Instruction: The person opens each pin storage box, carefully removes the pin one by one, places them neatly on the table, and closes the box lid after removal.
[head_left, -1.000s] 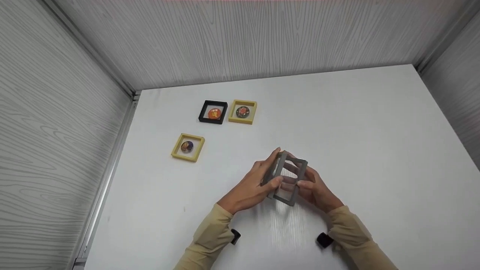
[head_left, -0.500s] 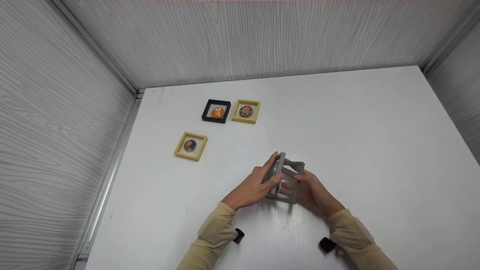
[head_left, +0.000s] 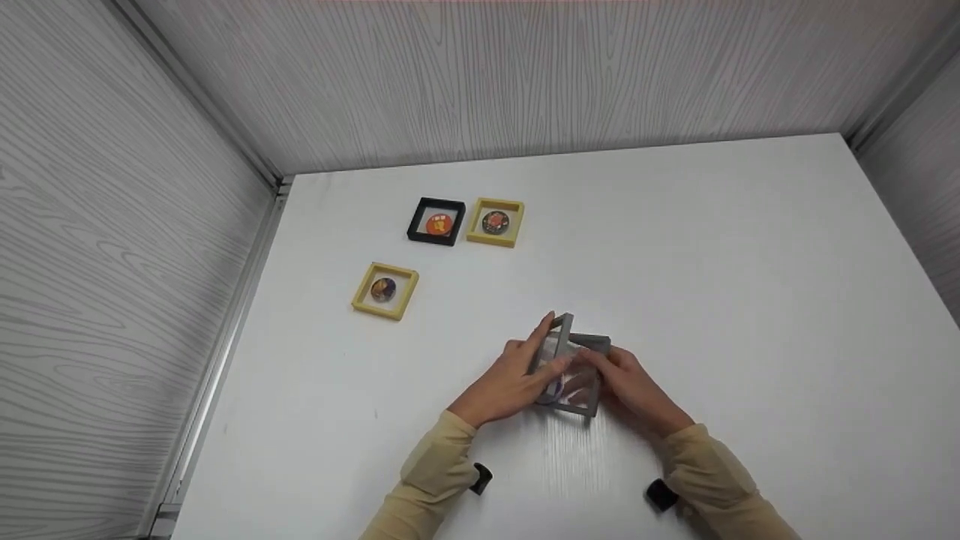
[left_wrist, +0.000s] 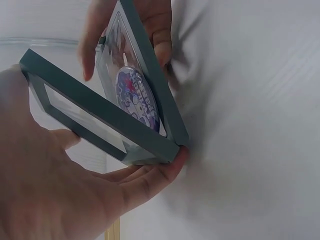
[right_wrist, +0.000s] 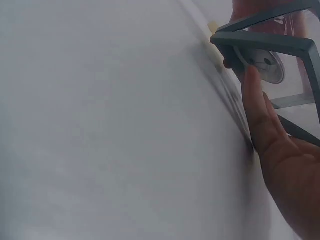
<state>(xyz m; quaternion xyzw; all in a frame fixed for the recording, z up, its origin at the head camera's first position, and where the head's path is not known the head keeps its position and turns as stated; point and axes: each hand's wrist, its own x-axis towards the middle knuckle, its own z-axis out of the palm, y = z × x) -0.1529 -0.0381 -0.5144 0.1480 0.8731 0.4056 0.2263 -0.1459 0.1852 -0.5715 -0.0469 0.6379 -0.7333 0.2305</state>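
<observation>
Both hands hold a grey hinged frame (head_left: pixel 566 330) with clear film, its two halves spread in a V. In the left wrist view, a round purple and white badge (left_wrist: pixel 136 97) lies against the film between the halves. My left hand (head_left: pixel 510 382) grips one half, thumb on its inner side and fingers around the outside and lower edge. My right hand (head_left: pixel 637 386) holds the other half, thumb reaching in over its top and fingers behind the film. The right wrist view shows the badge's back (right_wrist: pixel 269 65) near the right fingertips.
On the white table (head_left: pixel 712 262), a black frame (head_left: pixel 436 238) with an orange badge and a yellow frame (head_left: pixel 491 238) with a dark badge sit side by side, farther back. Another yellow frame (head_left: pixel 379 310) lies nearer, at left. Grey wood-grain panels (head_left: pixel 487 82) surround the table.
The two halves of the grey frame have tilted relative to each other. My right thumb has moved from the outer edge inward over the film, close to the left thumb.
</observation>
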